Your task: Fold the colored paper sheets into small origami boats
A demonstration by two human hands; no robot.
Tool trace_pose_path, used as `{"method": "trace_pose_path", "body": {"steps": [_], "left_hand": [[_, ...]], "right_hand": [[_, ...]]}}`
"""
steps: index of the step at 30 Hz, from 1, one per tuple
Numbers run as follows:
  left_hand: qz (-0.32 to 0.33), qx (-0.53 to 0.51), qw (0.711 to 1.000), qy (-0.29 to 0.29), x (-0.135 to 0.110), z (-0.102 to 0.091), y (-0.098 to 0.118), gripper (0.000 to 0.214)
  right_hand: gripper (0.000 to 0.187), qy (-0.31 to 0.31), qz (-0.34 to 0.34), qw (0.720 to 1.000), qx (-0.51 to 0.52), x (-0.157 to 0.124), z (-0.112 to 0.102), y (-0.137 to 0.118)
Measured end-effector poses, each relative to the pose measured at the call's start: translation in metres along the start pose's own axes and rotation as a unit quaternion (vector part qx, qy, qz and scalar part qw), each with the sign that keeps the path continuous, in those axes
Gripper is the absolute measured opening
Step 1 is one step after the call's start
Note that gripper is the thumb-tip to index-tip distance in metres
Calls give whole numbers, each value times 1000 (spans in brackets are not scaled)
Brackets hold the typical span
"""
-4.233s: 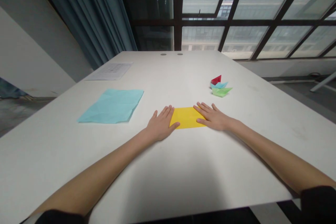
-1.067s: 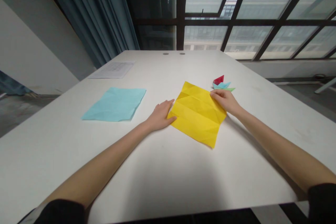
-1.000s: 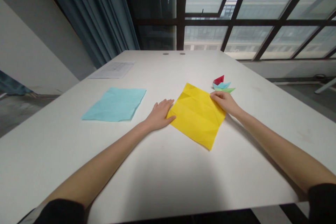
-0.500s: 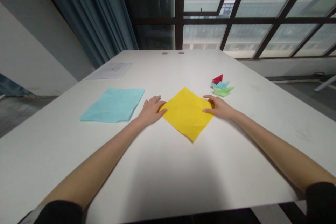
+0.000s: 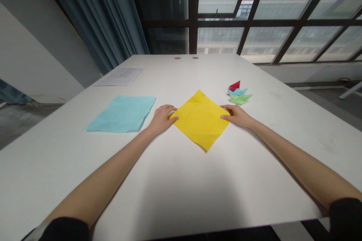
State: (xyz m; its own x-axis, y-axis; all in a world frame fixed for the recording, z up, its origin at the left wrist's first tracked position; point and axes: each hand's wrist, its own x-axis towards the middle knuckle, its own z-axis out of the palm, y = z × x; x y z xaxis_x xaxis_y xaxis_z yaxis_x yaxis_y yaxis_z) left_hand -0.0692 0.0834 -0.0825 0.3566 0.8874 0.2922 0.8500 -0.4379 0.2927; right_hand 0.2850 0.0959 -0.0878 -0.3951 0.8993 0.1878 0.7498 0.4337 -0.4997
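Note:
A square sheet of yellow paper (image 5: pixel 200 120) lies turned like a diamond on the white table, one corner toward me. My left hand (image 5: pixel 163 117) pinches its left corner, thumb on top and fingers behind the edge. At the right corner my right hand (image 5: pixel 237 115) grips the sheet the same way, its thumb over the paper. Faint creases cross the yellow surface. Left of my left hand rests a light blue paper (image 5: pixel 123 113), flat with slightly wavy edges.
Beyond my right hand sit three small folded paper boats: a red one (image 5: pixel 234 86), a blue one (image 5: pixel 238 92) and a green one (image 5: pixel 241 99). A printed sheet (image 5: pixel 120 76) lies at the far left of the white table (image 5: pixel 181 188). Windows and a curtain stand behind.
The yellow paper has shifted slightly away from me. My left hand's fingers have drawn in around its left corner, and my right hand has moved slightly right along its corner.

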Motion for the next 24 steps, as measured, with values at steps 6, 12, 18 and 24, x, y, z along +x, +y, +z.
{"method": "trace_pose_path", "body": {"steps": [6, 12, 18, 24], "left_hand": [[13, -65, 998, 0, 2, -3, 3, 34], [-16, -94, 995, 12, 3, -2, 3, 33], [-12, -89, 996, 15, 4, -1, 1, 27], [-9, -92, 995, 26, 4, 1, -1, 26]], "right_hand": [[47, 13, 20, 998, 61, 0, 2, 9], [36, -19, 34, 991, 130, -1, 1, 14], [34, -20, 19, 983, 183, -1, 1, 14], [26, 10, 25, 975, 223, 0, 3, 18]]}}
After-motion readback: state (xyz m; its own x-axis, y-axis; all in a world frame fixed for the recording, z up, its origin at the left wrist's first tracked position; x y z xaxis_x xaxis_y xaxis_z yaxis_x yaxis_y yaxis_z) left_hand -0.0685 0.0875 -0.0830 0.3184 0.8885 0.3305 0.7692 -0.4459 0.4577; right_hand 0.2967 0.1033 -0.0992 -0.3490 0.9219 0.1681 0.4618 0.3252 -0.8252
